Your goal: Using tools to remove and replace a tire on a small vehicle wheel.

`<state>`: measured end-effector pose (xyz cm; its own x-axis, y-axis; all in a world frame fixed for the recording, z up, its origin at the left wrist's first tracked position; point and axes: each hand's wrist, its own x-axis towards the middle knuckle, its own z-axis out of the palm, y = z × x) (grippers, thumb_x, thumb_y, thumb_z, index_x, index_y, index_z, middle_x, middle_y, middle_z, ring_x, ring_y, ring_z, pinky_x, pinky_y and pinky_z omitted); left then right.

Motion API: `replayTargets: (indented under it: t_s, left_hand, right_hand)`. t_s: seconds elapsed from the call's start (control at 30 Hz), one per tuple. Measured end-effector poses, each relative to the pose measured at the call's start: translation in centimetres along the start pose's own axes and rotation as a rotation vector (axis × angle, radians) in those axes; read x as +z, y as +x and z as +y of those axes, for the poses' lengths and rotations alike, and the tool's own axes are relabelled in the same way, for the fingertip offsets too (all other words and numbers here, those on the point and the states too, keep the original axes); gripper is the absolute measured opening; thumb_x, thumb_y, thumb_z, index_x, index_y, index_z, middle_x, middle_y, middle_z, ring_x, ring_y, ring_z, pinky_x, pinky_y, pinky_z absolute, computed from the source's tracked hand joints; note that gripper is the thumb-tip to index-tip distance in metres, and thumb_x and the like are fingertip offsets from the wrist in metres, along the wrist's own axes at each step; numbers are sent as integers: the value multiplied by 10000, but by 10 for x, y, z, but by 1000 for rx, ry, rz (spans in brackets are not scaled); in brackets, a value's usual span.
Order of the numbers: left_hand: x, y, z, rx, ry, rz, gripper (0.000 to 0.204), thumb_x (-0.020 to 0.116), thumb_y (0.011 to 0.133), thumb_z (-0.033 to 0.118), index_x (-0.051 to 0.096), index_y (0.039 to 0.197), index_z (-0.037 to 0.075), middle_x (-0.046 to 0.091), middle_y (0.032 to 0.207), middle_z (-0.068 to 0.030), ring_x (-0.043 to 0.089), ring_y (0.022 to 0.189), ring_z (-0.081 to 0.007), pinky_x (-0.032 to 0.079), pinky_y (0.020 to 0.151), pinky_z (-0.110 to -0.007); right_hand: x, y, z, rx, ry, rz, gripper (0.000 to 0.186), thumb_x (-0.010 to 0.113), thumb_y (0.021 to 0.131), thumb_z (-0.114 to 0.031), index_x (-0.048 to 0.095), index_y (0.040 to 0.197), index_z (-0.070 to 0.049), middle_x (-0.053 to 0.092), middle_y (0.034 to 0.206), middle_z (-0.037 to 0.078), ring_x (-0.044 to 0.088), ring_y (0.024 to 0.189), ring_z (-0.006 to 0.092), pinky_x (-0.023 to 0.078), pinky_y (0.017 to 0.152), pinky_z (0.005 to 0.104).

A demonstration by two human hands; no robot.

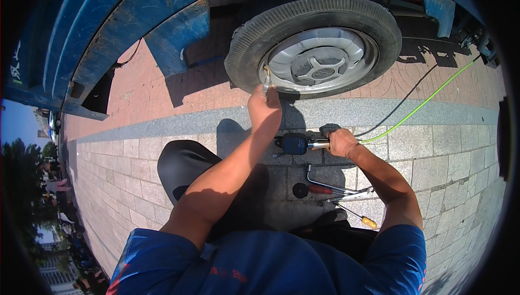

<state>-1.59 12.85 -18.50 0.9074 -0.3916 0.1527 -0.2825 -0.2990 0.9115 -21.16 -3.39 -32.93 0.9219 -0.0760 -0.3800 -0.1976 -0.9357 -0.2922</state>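
Observation:
A black tyre [254,40] with a silver hubcap [319,59] stands under a blue vehicle body [103,24]. My left hand [264,102] reaches to the tyre's lower rim and pinches a metal air chuck [266,78] against the wheel. My right hand [341,142] grips the handle of a tyre inflator with a round blue-black gauge [295,144], held just above the paving. A bright green air hose [422,105] runs from that handle away to the upper right.
Hand tools lie on the grey paving stones [455,154] below the inflator: a bent metal wrench [319,182], a red-handled tool [319,189], pliers [346,195] and a yellow-handled screwdriver [360,218]. Red brick paving [146,86] lies under the vehicle. A black cable [401,102] runs beside the hose.

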Motion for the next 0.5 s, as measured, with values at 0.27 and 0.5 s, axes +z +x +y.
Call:
replayTargets:
  t_s: [0.27, 0.5]
  left_hand:
    - [-1, 0, 5, -20, -11, -53, 250, 537, 1007, 152, 645, 1039, -71, 685, 832, -229, 642, 769, -291, 493, 759, -402]
    - [-4, 1, 8, 22, 62, -29, 267, 551, 1021, 179, 633, 1008, -75, 654, 758, -208, 596, 700, -256, 481, 707, -401]
  right_hand:
    - [1, 0, 2, 9, 7, 0, 331, 593, 847, -288, 735, 1012, -39, 726, 835, 235, 731, 815, 380, 590, 776, 455]
    - [-6, -1, -3, 15, 20, -16, 329, 607, 849, -288, 738, 997, -24, 726, 850, 243, 729, 847, 383, 583, 797, 458]
